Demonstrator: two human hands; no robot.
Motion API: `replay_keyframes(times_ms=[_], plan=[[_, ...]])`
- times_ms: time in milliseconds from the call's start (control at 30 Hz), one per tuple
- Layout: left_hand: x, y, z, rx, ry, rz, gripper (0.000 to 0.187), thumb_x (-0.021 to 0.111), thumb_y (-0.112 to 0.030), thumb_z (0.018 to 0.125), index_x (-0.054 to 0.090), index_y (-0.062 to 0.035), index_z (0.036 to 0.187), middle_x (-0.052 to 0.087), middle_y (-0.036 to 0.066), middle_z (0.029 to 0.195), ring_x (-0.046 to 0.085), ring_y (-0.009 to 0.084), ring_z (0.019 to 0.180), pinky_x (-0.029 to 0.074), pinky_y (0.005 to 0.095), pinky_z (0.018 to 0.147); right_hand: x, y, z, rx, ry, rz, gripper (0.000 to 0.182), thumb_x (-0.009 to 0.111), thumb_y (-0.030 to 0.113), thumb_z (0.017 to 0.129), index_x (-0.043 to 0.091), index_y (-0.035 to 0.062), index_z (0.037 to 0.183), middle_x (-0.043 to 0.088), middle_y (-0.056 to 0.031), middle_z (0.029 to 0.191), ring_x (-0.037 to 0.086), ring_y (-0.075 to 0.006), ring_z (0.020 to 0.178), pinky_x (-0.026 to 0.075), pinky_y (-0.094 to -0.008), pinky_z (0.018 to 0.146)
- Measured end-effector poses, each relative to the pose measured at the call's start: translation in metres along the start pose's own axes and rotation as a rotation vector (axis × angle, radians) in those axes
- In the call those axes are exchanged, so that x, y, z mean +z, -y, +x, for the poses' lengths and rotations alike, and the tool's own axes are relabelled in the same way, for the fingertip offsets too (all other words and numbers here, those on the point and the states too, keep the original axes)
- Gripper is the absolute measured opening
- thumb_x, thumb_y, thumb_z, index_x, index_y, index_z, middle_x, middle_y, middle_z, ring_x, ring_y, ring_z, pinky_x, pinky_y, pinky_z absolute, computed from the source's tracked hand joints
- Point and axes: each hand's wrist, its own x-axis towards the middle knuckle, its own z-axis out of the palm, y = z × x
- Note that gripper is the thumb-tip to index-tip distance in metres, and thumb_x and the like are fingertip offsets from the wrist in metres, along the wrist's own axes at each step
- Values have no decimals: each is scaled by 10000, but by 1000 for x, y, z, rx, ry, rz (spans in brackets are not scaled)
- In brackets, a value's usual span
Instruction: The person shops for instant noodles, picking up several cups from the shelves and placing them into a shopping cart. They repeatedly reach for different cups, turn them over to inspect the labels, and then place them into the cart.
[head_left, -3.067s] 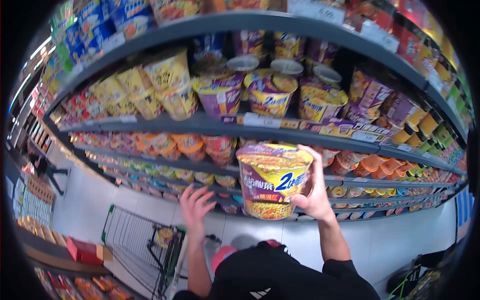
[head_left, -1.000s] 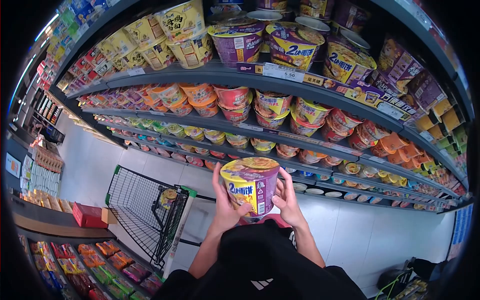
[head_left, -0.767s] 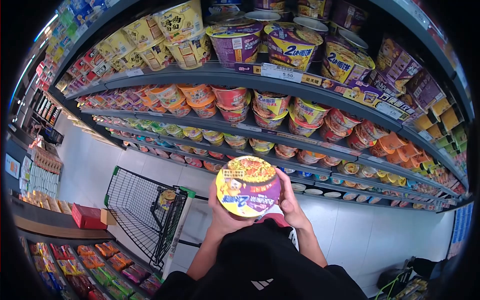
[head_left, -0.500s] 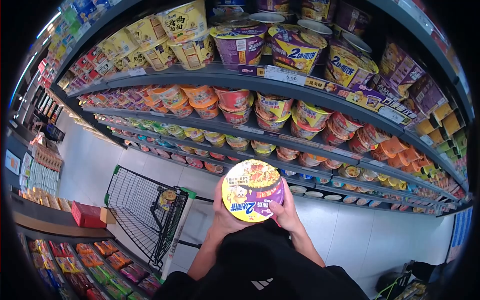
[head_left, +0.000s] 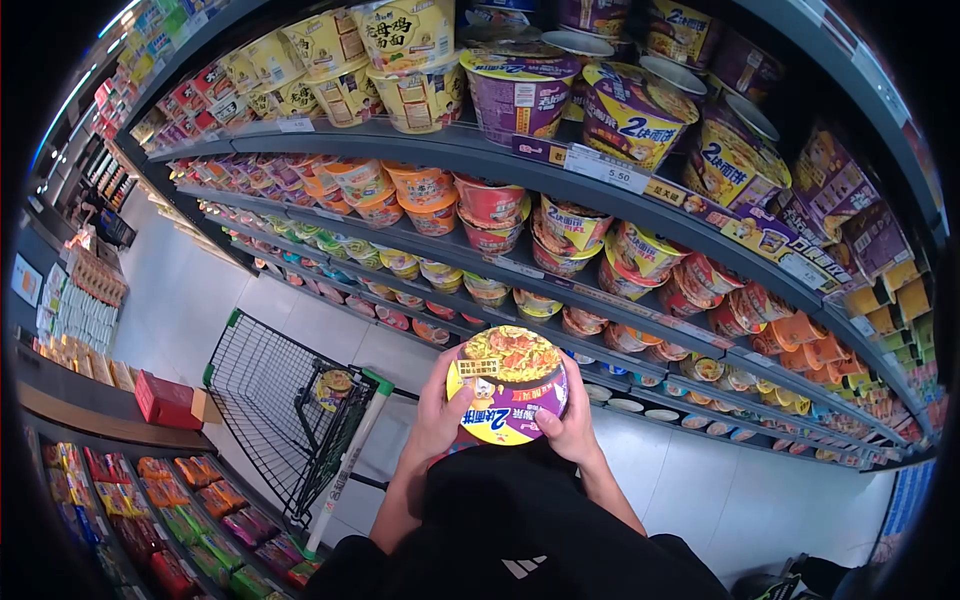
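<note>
Between my two hands is a round instant noodle bowl point(head_left: 512, 372) with a yellow and purple lid, its top tilted toward me. My left hand point(head_left: 440, 405) grips its left side, thumb over the lid. On the opposite side my right hand point(head_left: 572, 420) is wrapped round the rim, thumb on the lid's lower edge. The bowl's underside is hidden. To the left stands a shopping cart point(head_left: 265, 400) with one noodle bowl point(head_left: 333, 388) in it.
A long shelf unit point(head_left: 480, 150) stocked with instant noodle bowls runs across the front; a price tag point(head_left: 606, 168) reads 5.50. Lower left is a rack of packaged snacks point(head_left: 180, 500). A red box point(head_left: 170, 400) rests on the ledge above that rack.
My left thumb has come onto the lid. The bowl is turned slightly and its glare has faded. The view has shifted, so the shelf goods appear farther right.
</note>
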Motion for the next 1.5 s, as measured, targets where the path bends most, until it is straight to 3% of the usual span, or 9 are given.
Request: replay_keyframes(times_ms=[267,433,500,600,733,900,1100,1267,1500], plan=[[-14,9,12,-168,-171,-15,472,410,-299,1144,510,44,1453,681,149,1322,678,160,1159,522,325,1044,-5,-13,20,5,145,-173,1122,905,295,809,232,6,1658,402,-169,1621,446,-287,1484,336,-439,1247],[-31,33,13,-367,-201,-309,616,282,-460,1174,527,30,1455,718,174,1292,751,220,1076,639,364,862,8,-29,29,99,94,-10,1204,966,270,730,231,10,1647,468,-130,1571,486,-240,1442,354,-397,1230],[-43,39,9,-394,-194,-217,639,256,-477,1174,515,24,1472,714,169,1293,751,227,1064,650,377,830,13,-32,32,86,51,76,921,836,118,853,317,-2,1604,517,-139,1532,504,-263,1430,363,-396,1220],[-48,6,5,-332,-94,-17,545,374,-350,1160,337,-78,1631,635,144,1358,686,212,1172,606,364,906,11,-62,31,233,-16,249,609,594,278,1080,375,12,1583,555,-122,1500,543,-218,1391,410,-361,1179],[-52,6,6,-215,-47,-88,816,556,-136,1064,68,-153,1718,457,164,1519,526,226,1369,471,394,1112,33,-52,36,578,-24,508,640,378,546,1149,432,57,1558,577,-137,1517,583,-242,1370,458,-425,1167],[-65,20,1,-153,-57,-265,914,591,-121,1012,0,-95,1709,371,133,1567,440,236,1425,325,424,1236,66,-47,44,727,10,542,851,336,760,1061,509,54,1503,631,-161,1457,634,-282,1321,504,-469,1132],[-99,-6,-10,-139,-171,-200,934,667,-130,979,51,-85,1681,375,166,1549,492,245,1392,414,419,1181,96,-65,55,749,52,362,834,275,728,1088,505,43,1505,630,-163,1461,624,-286,1333,486,-466,1146],[-125,-21,-32,-96,-423,-22,1064,838,-175,889,88,-46,1632,391,231,1481,495,275,1377,471,424,1130,131,-56,69,467,227,20,599,550,265,1108,317,25,1605,542,-174,1477,536,-257,1373,459,-411,1144],[-176,-14,-73,-46,-480,-16,1123,859,-257,885,59,-82,1654,377,229,1536,471,320,1415,442,462,1158,192,-57,72,420,428,-54,987,795,49,882,188,96,1659,425,-168,1542,484,-288,1421,445,-441,1162]])
